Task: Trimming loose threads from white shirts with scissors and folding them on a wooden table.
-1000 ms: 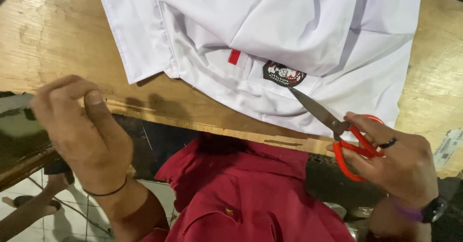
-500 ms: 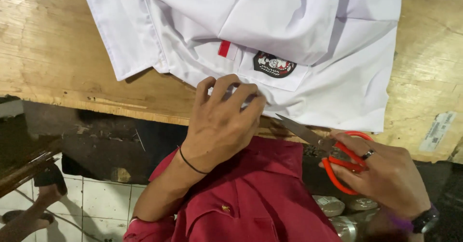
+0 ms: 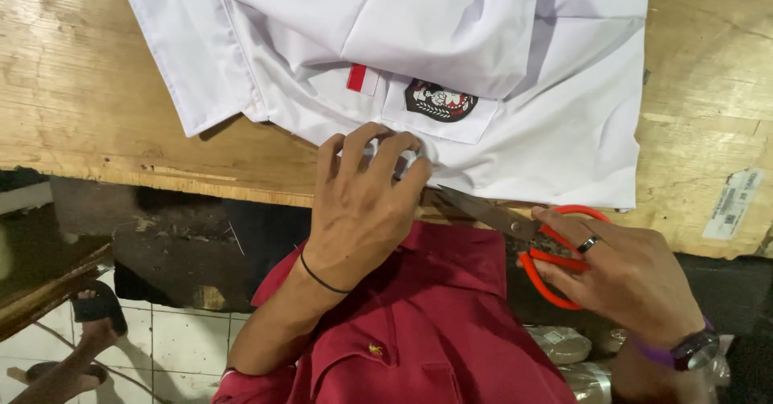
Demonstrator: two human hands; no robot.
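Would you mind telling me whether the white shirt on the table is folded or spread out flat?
Folded. The white shirt lies in overlapping layers on the wooden table, one panel doubled over above the badge pocket.

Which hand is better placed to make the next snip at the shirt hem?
Right hand: it likely cuts, already holding the scissors, blades pointing at the shirt edge that the left hand pinches.

Bright, even light from above falls on the white shirt [image 3: 499,66] and wooden table [image 3: 105,106]; the space beneath the table lies in deep shadow, and focus is mostly sharp
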